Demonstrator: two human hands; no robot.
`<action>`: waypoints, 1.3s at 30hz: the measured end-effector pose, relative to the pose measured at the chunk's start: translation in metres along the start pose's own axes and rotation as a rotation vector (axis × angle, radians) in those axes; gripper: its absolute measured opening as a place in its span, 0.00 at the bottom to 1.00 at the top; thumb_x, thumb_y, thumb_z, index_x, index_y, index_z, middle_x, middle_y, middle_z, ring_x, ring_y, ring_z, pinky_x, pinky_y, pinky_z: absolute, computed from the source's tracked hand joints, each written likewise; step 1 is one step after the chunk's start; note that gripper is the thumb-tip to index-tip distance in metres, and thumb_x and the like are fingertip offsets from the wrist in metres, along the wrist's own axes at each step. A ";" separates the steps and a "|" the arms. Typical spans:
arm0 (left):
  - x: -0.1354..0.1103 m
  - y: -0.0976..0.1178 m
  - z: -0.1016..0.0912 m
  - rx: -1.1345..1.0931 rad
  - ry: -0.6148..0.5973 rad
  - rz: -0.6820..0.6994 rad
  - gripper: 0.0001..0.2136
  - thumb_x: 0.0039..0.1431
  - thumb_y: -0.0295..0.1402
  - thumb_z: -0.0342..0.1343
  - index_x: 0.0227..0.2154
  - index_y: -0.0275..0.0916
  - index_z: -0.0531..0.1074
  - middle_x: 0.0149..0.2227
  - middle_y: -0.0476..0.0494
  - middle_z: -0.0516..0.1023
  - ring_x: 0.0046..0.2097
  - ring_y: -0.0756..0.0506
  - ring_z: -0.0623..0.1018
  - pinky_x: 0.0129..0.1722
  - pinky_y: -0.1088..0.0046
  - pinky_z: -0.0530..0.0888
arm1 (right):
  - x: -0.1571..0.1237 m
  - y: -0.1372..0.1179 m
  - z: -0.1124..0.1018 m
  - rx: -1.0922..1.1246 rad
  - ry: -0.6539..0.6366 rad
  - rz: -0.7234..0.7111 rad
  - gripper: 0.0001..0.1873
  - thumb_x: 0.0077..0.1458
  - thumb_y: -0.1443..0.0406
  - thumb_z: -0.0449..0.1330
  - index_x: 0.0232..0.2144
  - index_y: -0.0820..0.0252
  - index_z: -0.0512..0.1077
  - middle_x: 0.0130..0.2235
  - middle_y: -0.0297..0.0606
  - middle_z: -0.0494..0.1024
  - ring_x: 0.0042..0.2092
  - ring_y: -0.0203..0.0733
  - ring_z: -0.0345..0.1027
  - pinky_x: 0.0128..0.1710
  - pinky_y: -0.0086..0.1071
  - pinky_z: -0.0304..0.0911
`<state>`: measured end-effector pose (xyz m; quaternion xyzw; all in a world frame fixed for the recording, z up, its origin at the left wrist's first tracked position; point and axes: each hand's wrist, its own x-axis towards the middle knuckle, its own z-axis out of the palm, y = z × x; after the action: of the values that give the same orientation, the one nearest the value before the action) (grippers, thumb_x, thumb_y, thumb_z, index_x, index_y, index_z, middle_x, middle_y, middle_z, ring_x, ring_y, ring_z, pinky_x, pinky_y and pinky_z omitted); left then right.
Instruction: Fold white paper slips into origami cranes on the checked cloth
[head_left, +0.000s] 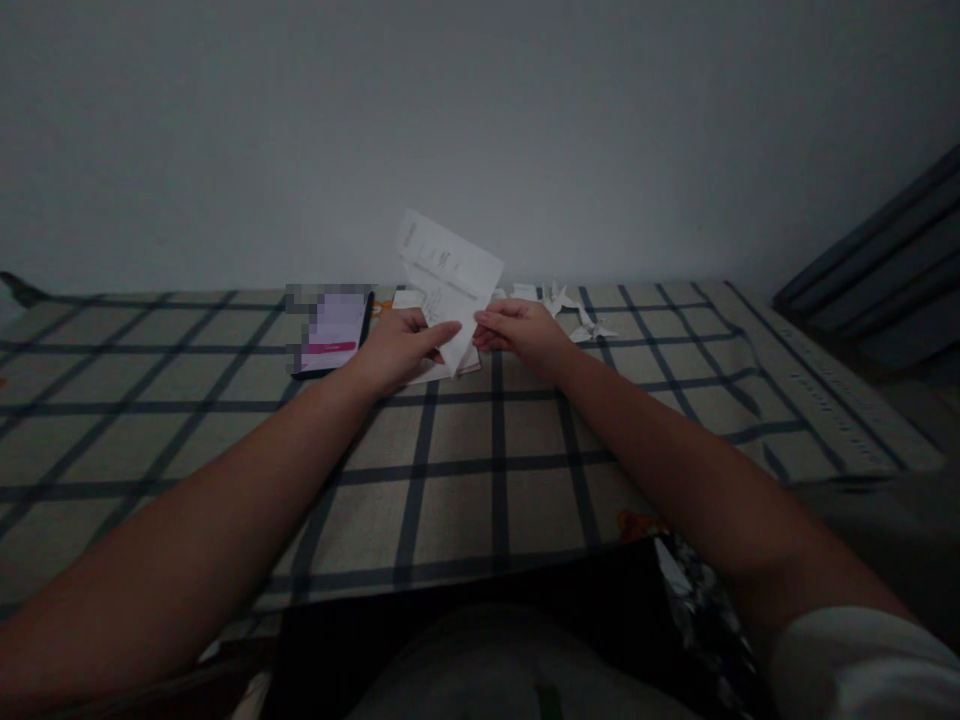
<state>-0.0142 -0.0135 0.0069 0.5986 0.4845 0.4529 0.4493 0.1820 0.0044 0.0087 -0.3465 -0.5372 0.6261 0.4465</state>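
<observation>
A partly folded sheet of printed paper [450, 265] is held up above the table, its lower end drawn to a point. My left hand [401, 345] grips its lower left edge, thumb lying across the front. At the right edge, the fingers of my right hand [525, 332] are pinched together on the same sheet. Beneath and behind the hands lie more pale papers [442, 375], mostly hidden. To the right of my right hand sit folded paper figures [592, 328] with pointed ends.
A phone or tablet [334, 325] with a lit screen lies left of my left hand. The table has a checked cloth [457, 480] and stands against a plain wall [480, 130]. A dark curtain [885, 250] hangs at the right.
</observation>
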 end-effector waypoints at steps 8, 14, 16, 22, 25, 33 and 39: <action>-0.001 0.000 0.001 -0.016 -0.007 -0.033 0.15 0.48 0.42 0.69 0.28 0.33 0.79 0.29 0.40 0.83 0.25 0.49 0.76 0.25 0.75 0.73 | 0.000 0.001 -0.002 -0.019 -0.018 -0.033 0.12 0.56 0.62 0.70 0.26 0.64 0.75 0.27 0.35 0.80 0.28 0.31 0.74 0.32 0.25 0.73; 0.001 -0.003 0.001 -0.098 -0.036 -0.039 0.15 0.46 0.41 0.70 0.29 0.33 0.80 0.30 0.40 0.84 0.27 0.48 0.79 0.28 0.73 0.75 | 0.002 0.004 -0.004 -0.024 -0.027 -0.040 0.14 0.56 0.60 0.70 0.26 0.63 0.75 0.28 0.36 0.80 0.29 0.32 0.75 0.33 0.26 0.73; 0.002 -0.005 0.001 -0.131 -0.041 -0.047 0.16 0.45 0.41 0.71 0.31 0.33 0.81 0.33 0.39 0.85 0.29 0.46 0.80 0.31 0.72 0.77 | 0.003 0.004 -0.005 -0.013 -0.012 -0.034 0.13 0.57 0.60 0.70 0.27 0.62 0.75 0.28 0.35 0.79 0.29 0.32 0.74 0.33 0.27 0.73; 0.002 -0.006 0.001 -0.147 -0.044 -0.099 0.18 0.44 0.42 0.72 0.32 0.32 0.81 0.33 0.38 0.85 0.29 0.46 0.81 0.30 0.72 0.77 | 0.006 0.002 -0.007 -0.036 0.038 -0.029 0.12 0.58 0.61 0.69 0.27 0.62 0.74 0.28 0.36 0.79 0.29 0.33 0.74 0.33 0.28 0.73; 0.002 -0.005 0.001 -0.157 -0.029 -0.110 0.17 0.43 0.41 0.73 0.31 0.33 0.81 0.32 0.39 0.85 0.28 0.46 0.81 0.29 0.73 0.76 | 0.006 0.002 -0.006 -0.047 0.041 -0.028 0.13 0.58 0.60 0.69 0.26 0.62 0.75 0.27 0.35 0.79 0.29 0.32 0.74 0.33 0.27 0.73; 0.004 -0.009 0.000 -0.161 -0.057 -0.097 0.17 0.44 0.41 0.72 0.32 0.32 0.81 0.33 0.38 0.85 0.29 0.45 0.81 0.32 0.70 0.77 | 0.004 0.001 -0.005 -0.034 0.048 -0.021 0.14 0.58 0.60 0.69 0.26 0.63 0.75 0.27 0.35 0.79 0.28 0.31 0.74 0.32 0.25 0.73; 0.005 -0.010 0.000 -0.143 -0.085 -0.096 0.14 0.48 0.40 0.70 0.30 0.34 0.81 0.34 0.38 0.85 0.31 0.46 0.81 0.32 0.72 0.78 | 0.005 0.002 -0.004 -0.055 0.063 -0.031 0.16 0.57 0.57 0.70 0.26 0.62 0.75 0.26 0.35 0.79 0.28 0.31 0.74 0.31 0.25 0.73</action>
<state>-0.0158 -0.0077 -0.0022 0.5597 0.4594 0.4387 0.5321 0.1836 0.0108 0.0061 -0.3700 -0.5453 0.5929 0.4630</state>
